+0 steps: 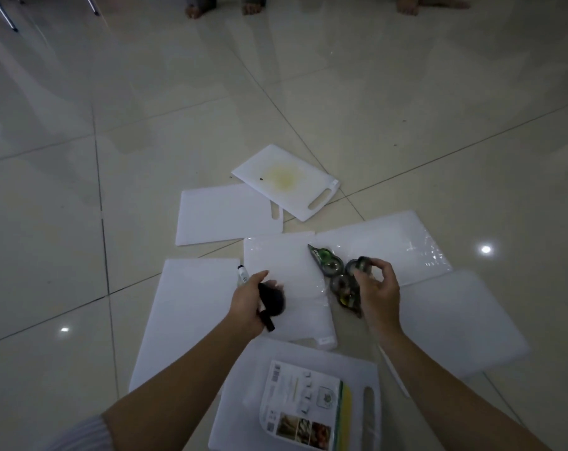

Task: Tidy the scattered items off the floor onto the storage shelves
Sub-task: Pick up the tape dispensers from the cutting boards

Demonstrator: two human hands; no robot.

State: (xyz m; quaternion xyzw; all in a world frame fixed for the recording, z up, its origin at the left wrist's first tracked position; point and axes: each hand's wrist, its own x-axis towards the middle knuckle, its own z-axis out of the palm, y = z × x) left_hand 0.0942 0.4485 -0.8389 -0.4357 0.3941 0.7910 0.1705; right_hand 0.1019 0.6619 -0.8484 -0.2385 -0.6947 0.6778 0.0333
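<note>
Several white cutting boards lie spread on the tiled floor; one [284,180] at the back has a yellow stain, and the nearest one [243,402] carries a printed label [304,406]. My left hand [250,304] grips a black object [273,299] and a black-capped marker [242,274] over a board. My right hand [377,288] pinches a small dark roll-shaped piece [362,263] just above a green correction tape dispenser [326,260] and a second dispenser [346,292] lying on a wrapped board [282,255].
Bare feet of other people [194,9] stand at the far edge of the floor. Thin metal legs [6,14] show at the top left. Glossy tiles [64,222] stretch to the left and behind the boards.
</note>
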